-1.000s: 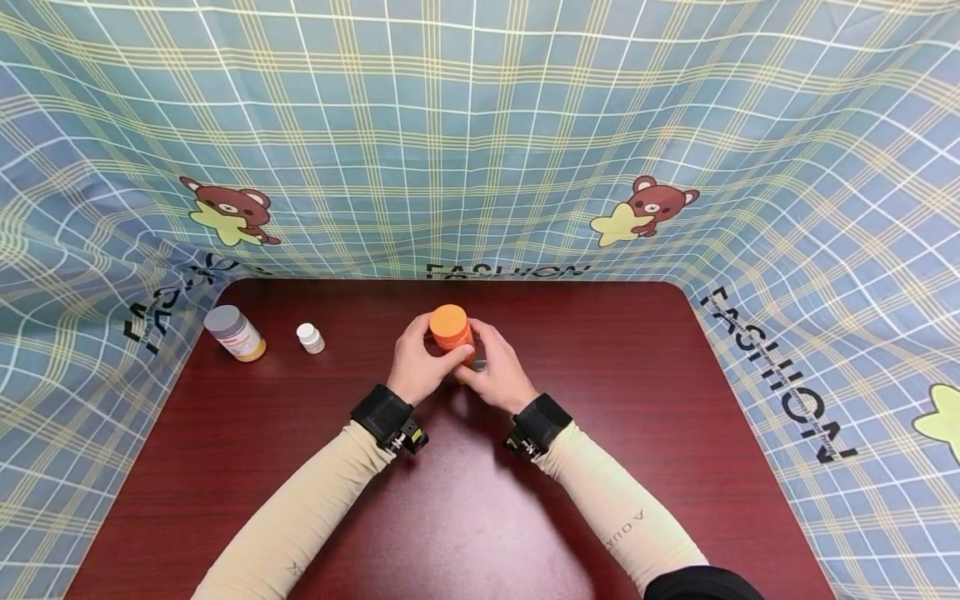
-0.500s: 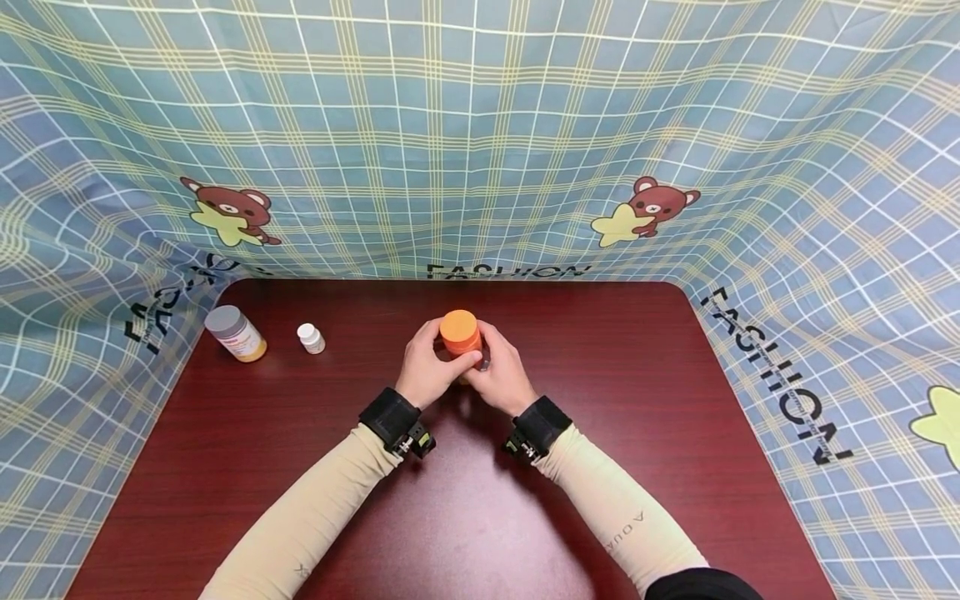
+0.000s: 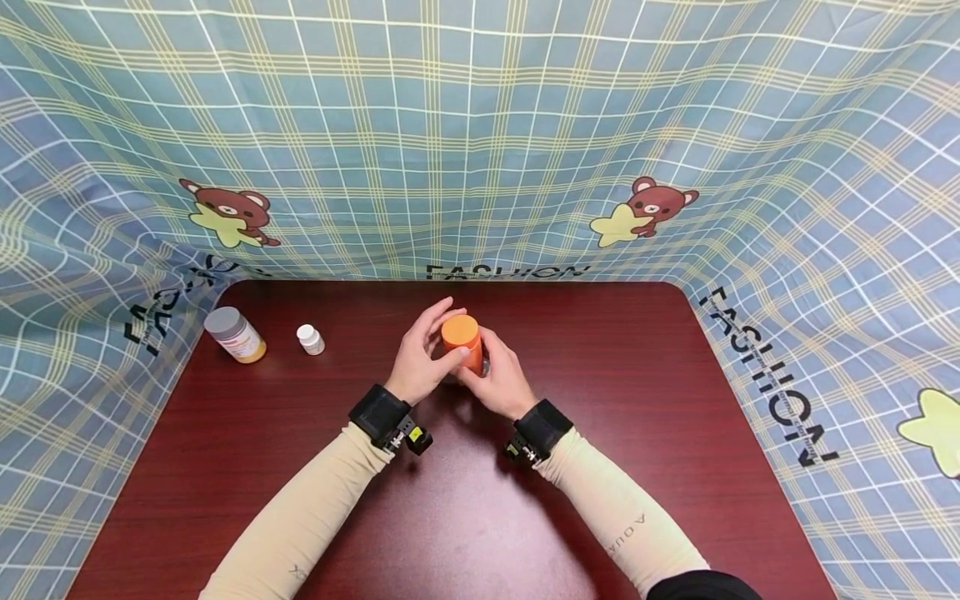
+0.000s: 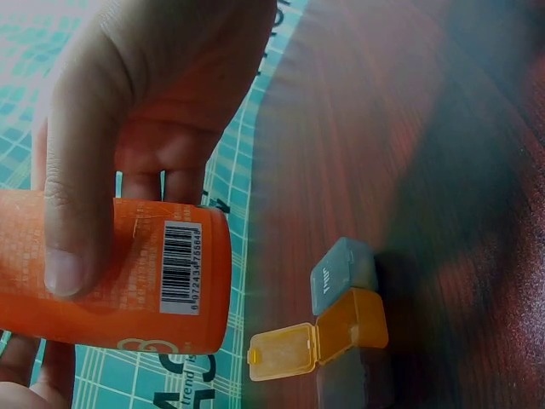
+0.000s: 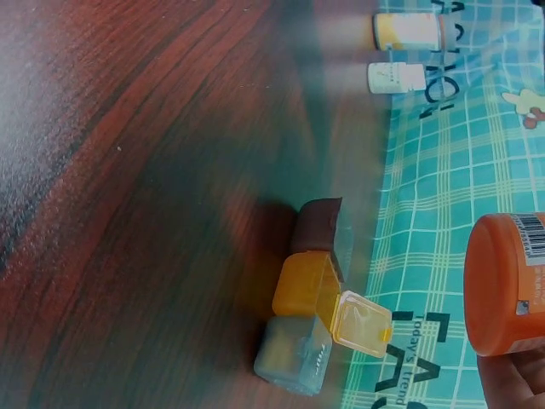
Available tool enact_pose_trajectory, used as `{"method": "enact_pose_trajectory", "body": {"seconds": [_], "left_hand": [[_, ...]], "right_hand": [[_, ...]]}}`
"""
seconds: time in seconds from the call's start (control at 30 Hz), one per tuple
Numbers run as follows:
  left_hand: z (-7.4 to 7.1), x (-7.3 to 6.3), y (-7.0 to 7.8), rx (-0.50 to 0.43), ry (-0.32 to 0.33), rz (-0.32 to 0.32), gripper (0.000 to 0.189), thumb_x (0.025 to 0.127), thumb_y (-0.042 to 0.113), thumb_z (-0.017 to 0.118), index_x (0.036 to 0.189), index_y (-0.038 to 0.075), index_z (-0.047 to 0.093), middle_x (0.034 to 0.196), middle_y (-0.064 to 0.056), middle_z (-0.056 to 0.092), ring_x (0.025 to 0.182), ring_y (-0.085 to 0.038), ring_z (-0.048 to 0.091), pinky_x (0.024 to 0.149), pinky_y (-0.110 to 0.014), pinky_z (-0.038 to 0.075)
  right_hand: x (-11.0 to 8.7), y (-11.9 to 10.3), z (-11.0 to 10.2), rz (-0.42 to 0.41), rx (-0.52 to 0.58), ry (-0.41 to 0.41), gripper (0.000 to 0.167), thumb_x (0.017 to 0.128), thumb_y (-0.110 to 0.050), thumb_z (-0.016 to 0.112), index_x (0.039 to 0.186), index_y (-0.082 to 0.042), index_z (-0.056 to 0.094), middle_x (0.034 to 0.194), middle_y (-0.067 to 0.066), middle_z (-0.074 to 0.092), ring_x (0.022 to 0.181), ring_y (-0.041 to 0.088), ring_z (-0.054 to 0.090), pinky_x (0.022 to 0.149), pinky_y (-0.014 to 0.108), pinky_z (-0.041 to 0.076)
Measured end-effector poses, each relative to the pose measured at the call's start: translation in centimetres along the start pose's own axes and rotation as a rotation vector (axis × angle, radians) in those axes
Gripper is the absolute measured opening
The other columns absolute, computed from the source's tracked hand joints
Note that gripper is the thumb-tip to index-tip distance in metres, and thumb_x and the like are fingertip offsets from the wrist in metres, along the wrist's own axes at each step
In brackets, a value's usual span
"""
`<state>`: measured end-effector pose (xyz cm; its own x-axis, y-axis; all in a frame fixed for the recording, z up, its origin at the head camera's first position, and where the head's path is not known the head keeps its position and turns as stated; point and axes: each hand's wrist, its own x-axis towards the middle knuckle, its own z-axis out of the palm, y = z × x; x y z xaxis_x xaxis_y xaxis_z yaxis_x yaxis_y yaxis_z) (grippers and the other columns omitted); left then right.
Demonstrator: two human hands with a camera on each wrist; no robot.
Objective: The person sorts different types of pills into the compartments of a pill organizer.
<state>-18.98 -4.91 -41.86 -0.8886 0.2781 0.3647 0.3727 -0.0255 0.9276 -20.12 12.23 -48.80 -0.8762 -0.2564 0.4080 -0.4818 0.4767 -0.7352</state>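
Observation:
An orange bottle point(image 3: 472, 358) with an orange lid point(image 3: 460, 330) stands upright between both hands in the head view. My right hand point(image 3: 501, 379) grips it from the right. On the other side, the thumb of my left hand point(image 3: 422, 360) lies against the bottle, while its fingers reach up beside the lid, spread away from it. The left wrist view shows the bottle's barcode label point(image 4: 181, 268) next to that thumb. Below the bottle, a small pill box rests on the table. It has a grey compartment point(image 4: 342, 277) and an amber compartment point(image 4: 353, 322) with its flap point(image 4: 283, 351) raised, plus a darker one point(image 5: 315, 228).
At the back left of the dark red table point(image 3: 615, 375) stand a grey-lidded bottle point(image 3: 236, 335) and a small white bottle point(image 3: 311, 339). A plaid curtain point(image 3: 465, 167) hangs around the table's back and sides.
The bottle has shifted slightly right and toward me. The left fingers, earlier wrapped close about it, have straightened and come away from the lid. The right hand stays on the bottle.

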Motion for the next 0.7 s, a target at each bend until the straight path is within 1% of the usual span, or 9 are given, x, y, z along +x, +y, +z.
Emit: {"method": "enact_pose_trajectory", "body": {"seconds": [0.17, 0.23, 0.33, 0.43, 0.53, 0.6, 0.63, 0.7], "left_hand": [[-0.1, -0.1, 0.2, 0.019, 0.002, 0.009, 0.066, 0.078, -0.011, 0.070, 0.137, -0.009, 0.040, 0.128, -0.030, 0.053, 0.119, -0.039, 0.050, 0.102, -0.050, 0.037], [0.0, -0.2, 0.3, 0.047, 0.016, 0.014, 0.065, 0.077, -0.012, 0.072, 0.134, -0.010, 0.041, 0.125, -0.030, 0.054, 0.117, -0.039, 0.052, 0.101, -0.049, 0.037], [0.3, -0.3, 0.5, 0.101, 0.070, 0.013, 0.064, 0.074, -0.010, 0.074, 0.131, -0.010, 0.044, 0.120, -0.030, 0.056, 0.113, -0.038, 0.054, 0.100, -0.049, 0.039], [0.8, -0.3, 0.6, 0.152, 0.156, 0.010, 0.067, 0.072, -0.007, 0.078, 0.130, -0.008, 0.046, 0.113, -0.028, 0.058, 0.106, -0.037, 0.057, 0.096, -0.048, 0.042], [1.4, -0.2, 0.7, 0.167, 0.224, 0.005, 0.070, 0.069, -0.005, 0.081, 0.128, -0.009, 0.045, 0.109, -0.029, 0.054, 0.099, -0.037, 0.056, 0.091, -0.047, 0.044], [1.7, -0.2, 0.8, 0.170, 0.246, -0.008, 0.072, 0.068, -0.005, 0.082, 0.128, -0.011, 0.043, 0.106, -0.029, 0.048, 0.094, -0.037, 0.054, 0.087, -0.044, 0.045], [1.7, -0.1, 0.8, 0.173, 0.248, -0.015, 0.073, 0.068, -0.004, 0.082, 0.129, -0.011, 0.041, 0.106, -0.029, 0.046, 0.095, -0.037, 0.052, 0.087, -0.043, 0.044], [1.8, -0.1, 0.9, 0.168, 0.228, -0.026, 0.078, 0.069, -0.002, 0.082, 0.132, -0.011, 0.037, 0.111, -0.030, 0.043, 0.100, -0.038, 0.048, 0.088, -0.042, 0.041]], "right_hand": [[-0.2, -0.1, -0.1, -0.002, 0.001, -0.008, 0.064, 0.079, -0.030, 0.077, 0.133, -0.013, 0.047, 0.120, 0.003, 0.060, 0.104, 0.015, 0.058, 0.088, 0.036, 0.048], [-0.3, -0.1, 0.0, -0.009, 0.000, -0.006, 0.064, 0.079, -0.029, 0.078, 0.132, -0.013, 0.047, 0.119, 0.004, 0.061, 0.103, 0.016, 0.059, 0.088, 0.036, 0.049], [-0.3, -0.2, 0.2, -0.019, 0.005, 0.004, 0.063, 0.078, -0.027, 0.079, 0.130, -0.011, 0.048, 0.117, 0.005, 0.061, 0.101, 0.017, 0.059, 0.087, 0.036, 0.049], [-0.2, -0.4, 0.5, -0.017, 0.009, 0.019, 0.061, 0.077, -0.025, 0.081, 0.127, -0.011, 0.048, 0.115, 0.006, 0.062, 0.099, 0.017, 0.060, 0.085, 0.036, 0.050], [-0.2, -0.5, 0.6, -0.015, 0.009, 0.031, 0.060, 0.076, -0.022, 0.081, 0.125, -0.011, 0.049, 0.114, 0.006, 0.062, 0.099, 0.016, 0.060, 0.084, 0.036, 0.050], [-0.1, -0.6, 0.7, -0.022, 0.009, 0.028, 0.060, 0.076, -0.021, 0.080, 0.125, -0.011, 0.049, 0.116, 0.007, 0.062, 0.100, 0.016, 0.059, 0.086, 0.036, 0.050], [-0.1, -0.6, 0.7, -0.028, 0.012, 0.026, 0.060, 0.076, -0.021, 0.080, 0.126, -0.010, 0.048, 0.116, 0.007, 0.062, 0.101, 0.017, 0.059, 0.086, 0.036, 0.049], [-0.1, -0.6, 0.7, -0.033, 0.010, 0.023, 0.060, 0.076, -0.020, 0.079, 0.126, -0.010, 0.048, 0.117, 0.007, 0.062, 0.103, 0.017, 0.059, 0.088, 0.036, 0.049]]}}
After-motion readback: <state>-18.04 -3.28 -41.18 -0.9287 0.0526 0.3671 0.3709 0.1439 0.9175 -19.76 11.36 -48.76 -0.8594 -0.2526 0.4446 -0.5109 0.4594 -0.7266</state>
